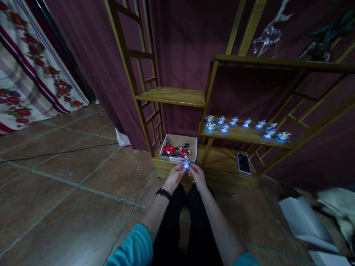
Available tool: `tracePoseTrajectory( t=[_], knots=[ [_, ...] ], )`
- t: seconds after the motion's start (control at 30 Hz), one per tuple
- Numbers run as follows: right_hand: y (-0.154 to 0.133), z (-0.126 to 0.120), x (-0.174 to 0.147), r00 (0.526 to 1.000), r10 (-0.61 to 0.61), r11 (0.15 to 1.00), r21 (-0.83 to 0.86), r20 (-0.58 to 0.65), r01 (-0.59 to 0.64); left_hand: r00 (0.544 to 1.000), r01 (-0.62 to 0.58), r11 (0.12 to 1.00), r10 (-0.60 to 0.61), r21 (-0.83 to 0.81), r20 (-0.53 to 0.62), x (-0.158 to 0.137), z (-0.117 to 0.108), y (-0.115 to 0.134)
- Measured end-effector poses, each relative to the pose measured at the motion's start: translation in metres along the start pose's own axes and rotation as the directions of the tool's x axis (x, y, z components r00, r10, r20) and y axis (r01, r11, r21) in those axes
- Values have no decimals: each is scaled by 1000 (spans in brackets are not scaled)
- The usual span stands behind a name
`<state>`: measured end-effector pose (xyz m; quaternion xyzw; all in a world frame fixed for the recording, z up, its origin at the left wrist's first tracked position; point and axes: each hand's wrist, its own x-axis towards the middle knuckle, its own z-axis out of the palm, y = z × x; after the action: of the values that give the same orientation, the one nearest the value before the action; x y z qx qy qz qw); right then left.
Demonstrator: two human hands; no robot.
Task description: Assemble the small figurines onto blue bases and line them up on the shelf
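Observation:
Between my two hands is a small blue-and-white figurine [186, 164] on a round purple-blue base, held upright. My left hand [176, 175] pinches it from the left, and my right hand [197, 174] grips its right side with the fingertips. Just beyond them, a white open box [180, 139] sits on the lowest shelf with several red and black figures [173, 150] lying jumbled inside. On the shelf to the upper right, several similar figurines [246, 123] stand in loose rows on blue bases.
A phone [244, 163] lies on the low shelf at right. Above stand a clear glass animal ornament [268, 37] and a dark green sculpture [318, 46]. A wooden shelf board [174, 96] juts over the box. White cartons [306, 221] lie on the floor at right; a black cable [61, 152] crosses the tiles.

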<state>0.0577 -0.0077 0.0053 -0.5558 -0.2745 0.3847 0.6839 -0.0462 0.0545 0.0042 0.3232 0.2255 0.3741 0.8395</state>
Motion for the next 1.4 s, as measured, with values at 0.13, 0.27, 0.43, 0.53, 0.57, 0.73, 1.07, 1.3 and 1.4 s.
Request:
tracePoseTrajectory(
  t=[0.13,0.27,0.43,0.53,0.57,0.73,1.07,1.3,1.4],
  knots=[
    [2,-2,1,999,9,1000,11,34,-9,998,32,999,-33,-18,-48,-1,1,1],
    [4,-3,2,999,16,1000,14,33,-17,997,36,999,-37,-15,-73,-2,2,1],
    [3,-3,2,999,27,1000,14,29,-27,997,30,999,-31,-15,-77,-2,3,2],
    [2,-3,1,999,29,999,17,27,-29,997,28,1000,-28,-3,-77,-1,2,2],
    [2,-3,1,999,31,999,14,27,-31,997,24,1000,-24,3,-76,-1,2,2],
    [2,-4,0,998,51,999,7,33,-51,997,-8,999,11,35,-80,-1,2,2],
    [7,-4,3,998,48,999,23,46,-49,996,-2,999,5,37,-90,0,1,1],
    [4,-4,2,999,32,999,3,31,-33,992,63,998,-62,3,-108,-2,1,7],
    [2,-3,0,999,29,999,-15,31,-29,988,91,995,-95,-33,-119,-3,3,9]
  ],
)
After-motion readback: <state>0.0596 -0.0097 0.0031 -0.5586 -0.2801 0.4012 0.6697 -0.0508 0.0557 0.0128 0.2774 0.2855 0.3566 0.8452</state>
